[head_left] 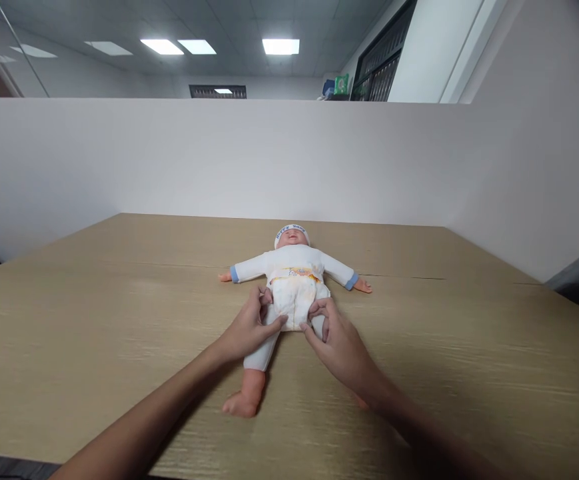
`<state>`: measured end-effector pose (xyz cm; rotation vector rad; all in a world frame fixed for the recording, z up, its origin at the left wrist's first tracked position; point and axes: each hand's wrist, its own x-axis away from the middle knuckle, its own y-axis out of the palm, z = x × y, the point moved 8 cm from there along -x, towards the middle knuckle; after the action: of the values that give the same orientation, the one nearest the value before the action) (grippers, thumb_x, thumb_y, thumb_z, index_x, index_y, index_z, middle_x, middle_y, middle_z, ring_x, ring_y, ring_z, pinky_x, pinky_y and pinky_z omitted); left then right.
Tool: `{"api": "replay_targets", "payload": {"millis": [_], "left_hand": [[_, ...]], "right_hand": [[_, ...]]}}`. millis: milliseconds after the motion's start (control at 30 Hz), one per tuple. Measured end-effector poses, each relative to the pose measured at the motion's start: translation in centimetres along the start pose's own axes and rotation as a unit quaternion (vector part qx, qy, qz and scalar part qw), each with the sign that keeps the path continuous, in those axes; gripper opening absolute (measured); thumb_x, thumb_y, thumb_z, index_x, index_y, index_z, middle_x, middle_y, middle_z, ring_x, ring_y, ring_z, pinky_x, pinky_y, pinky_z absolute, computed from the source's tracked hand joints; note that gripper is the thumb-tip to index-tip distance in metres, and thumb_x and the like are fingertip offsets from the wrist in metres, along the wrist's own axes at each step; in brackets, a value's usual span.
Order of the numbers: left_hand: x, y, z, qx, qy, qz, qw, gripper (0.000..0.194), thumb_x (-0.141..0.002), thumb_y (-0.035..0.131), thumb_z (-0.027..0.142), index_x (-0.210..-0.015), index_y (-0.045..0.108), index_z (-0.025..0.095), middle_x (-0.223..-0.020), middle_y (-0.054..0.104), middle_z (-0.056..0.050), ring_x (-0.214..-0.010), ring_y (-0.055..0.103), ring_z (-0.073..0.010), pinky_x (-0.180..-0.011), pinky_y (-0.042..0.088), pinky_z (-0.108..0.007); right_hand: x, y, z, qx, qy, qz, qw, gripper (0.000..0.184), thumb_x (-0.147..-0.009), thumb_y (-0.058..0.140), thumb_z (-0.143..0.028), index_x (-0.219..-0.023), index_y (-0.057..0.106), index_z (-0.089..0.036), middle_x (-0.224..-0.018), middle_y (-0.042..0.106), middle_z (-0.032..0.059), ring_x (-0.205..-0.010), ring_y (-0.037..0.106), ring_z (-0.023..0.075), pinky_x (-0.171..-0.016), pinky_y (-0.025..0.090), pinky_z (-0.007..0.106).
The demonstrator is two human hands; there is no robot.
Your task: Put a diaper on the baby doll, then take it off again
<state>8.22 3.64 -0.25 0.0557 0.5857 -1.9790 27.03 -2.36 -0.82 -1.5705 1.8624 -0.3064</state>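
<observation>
A baby doll (296,257) in a white outfit with blue cuffs lies on its back, arms spread and head toward the far wall. Around its hips is a white diaper (294,297) with an orange printed waistband. My left hand (252,327) is at the diaper's left leg edge, fingers curled at its side and thumb near the crotch. At the opposite leg edge, my right hand (336,340) has its fingers bent, thumb by the crotch. Both appear to grip the diaper's edges, though the exact contact is partly hidden. My right forearm covers most of one doll leg.
The doll lies on a wide wood-grain table (119,313) with a seam across its far part. A white partition (219,160) rises behind the table, and a wall stands at the right. Beyond the partition, a green package (341,84) shows near a dark-framed window.
</observation>
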Motion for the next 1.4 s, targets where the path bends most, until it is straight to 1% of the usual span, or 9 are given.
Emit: {"api": "replay_targets", "payload": {"millis": [100, 200, 300, 433, 633, 767, 967, 1233, 1400], "left_hand": [[-0.1, -0.1, -0.5, 0.046, -0.02, 0.01, 0.999, 0.048, -0.092, 0.075, 0.044, -0.104, 0.032, 0.026, -0.097, 0.05, 0.003, -0.083, 0.052, -0.0147, -0.077, 0.046, -0.029], [0.0, -0.3, -1.0, 0.057, -0.053, 0.026, 0.997, 0.053, -0.088, 0.079, 0.046, -0.112, 0.037, 0.025, -0.093, 0.055, 0.004, -0.077, 0.052, -0.0144, -0.074, 0.045, -0.029], [0.2, -0.8, -1.6, 0.036, -0.088, 0.058, 0.994, 0.054, -0.083, 0.083, 0.048, -0.114, 0.046, 0.023, -0.091, 0.062, 0.003, -0.074, 0.053, -0.0148, -0.072, 0.043, -0.03], [0.4, -1.0, -1.3, 0.003, -0.098, 0.072, 0.993, 0.047, -0.081, 0.086, 0.049, -0.109, 0.063, 0.019, -0.097, 0.071, -0.002, -0.079, 0.059, -0.0174, -0.072, 0.043, -0.03], [0.4, 0.1, -0.4, -0.052, -0.085, 0.011, 0.995, 0.032, -0.091, 0.075, 0.049, -0.095, 0.075, 0.018, -0.086, 0.072, -0.002, -0.078, 0.06, -0.0204, -0.071, 0.044, -0.031], [0.3, 0.4, -0.8, 0.053, -0.113, -0.025, 0.992, 0.043, -0.092, 0.074, 0.058, -0.109, 0.076, 0.019, -0.102, 0.077, -0.006, -0.096, 0.068, -0.0267, -0.08, 0.053, -0.036], [0.6, 0.2, -1.5, 0.164, -0.176, -0.035, 0.97, 0.052, -0.088, 0.08, 0.061, -0.116, 0.074, 0.017, -0.111, 0.078, -0.012, -0.106, 0.071, -0.0316, -0.088, 0.058, -0.042], [0.4, 0.5, -0.8, 0.212, -0.181, -0.061, 0.958, 0.058, -0.085, 0.086, 0.057, -0.126, 0.073, 0.018, -0.129, 0.076, -0.013, -0.124, 0.067, -0.0351, -0.105, 0.055, -0.044], [0.2, 0.2, -1.0, 0.162, -0.167, -0.06, 0.971, 0.056, -0.087, 0.083, 0.061, -0.122, 0.077, 0.018, -0.122, 0.079, -0.013, -0.12, 0.069, -0.037, -0.1, 0.056, -0.044]], "right_hand": [[-0.3, -0.7, 0.5, -0.019, 0.023, 0.019, 0.999, 0.029, -0.093, 0.066, -0.041, -0.112, 0.053, -0.023, -0.104, 0.075, 0.002, -0.071, 0.064, 0.0174, -0.067, 0.044, 0.03], [-0.5, -1.5, 0.6, -0.001, 0.026, 0.037, 0.999, 0.027, -0.092, 0.071, -0.044, -0.103, 0.056, -0.024, -0.1, 0.077, 0.0013, -0.087, 0.071, 0.0216, -0.08, 0.047, 0.034], [-0.7, -2.0, 0.4, 0.026, 0.015, 0.041, 0.999, 0.023, -0.094, 0.073, -0.044, -0.097, 0.063, -0.023, -0.099, 0.079, 0.0017, -0.097, 0.073, 0.025, -0.09, 0.046, 0.038], [-0.7, -1.9, 0.1, 0.094, 0.013, 0.024, 0.995, 0.017, -0.096, 0.077, -0.042, -0.093, 0.073, -0.025, -0.094, 0.081, 0.0005, -0.095, 0.071, 0.0281, -0.09, 0.04, 0.041], [-0.6, -1.2, 0.3, 0.098, -0.006, 0.01, 0.995, 0.021, -0.098, 0.074, -0.046, -0.093, 0.08, -0.028, -0.097, 0.08, 0.0032, -0.097, 0.068, 0.0292, -0.089, 0.042, 0.042], [-0.9, -0.8, 1.5, 0.025, 0.018, -0.002, 1.0, 0.028, -0.097, 0.071, -0.053, -0.094, 0.079, -0.026, -0.1, 0.08, 0.0055, -0.103, 0.068, 0.0306, -0.094, 0.047, 0.044], [-1.1, -0.7, 2.5, -0.094, 0.083, -0.023, 0.992, 0.039, -0.091, 0.074, -0.06, -0.094, 0.073, -0.021, -0.093, 0.078, 0.0055, -0.087, 0.071, 0.0252, -0.078, 0.051, 0.035], [-0.9, -2.1, 1.6, -0.033, 0.111, 0.008, 0.993, 0.041, -0.09, 0.076, -0.064, -0.094, 0.068, -0.024, -0.093, 0.082, 0.0011, -0.089, 0.076, 0.024, -0.082, 0.048, 0.034], [-1.1, -1.7, 1.1, 0.02, 0.057, -0.008, 0.998, 0.034, -0.095, 0.072, -0.059, -0.091, 0.076, -0.025, -0.09, 0.081, 0.001, -0.089, 0.073, 0.0263, -0.082, 0.043, 0.036]]}}
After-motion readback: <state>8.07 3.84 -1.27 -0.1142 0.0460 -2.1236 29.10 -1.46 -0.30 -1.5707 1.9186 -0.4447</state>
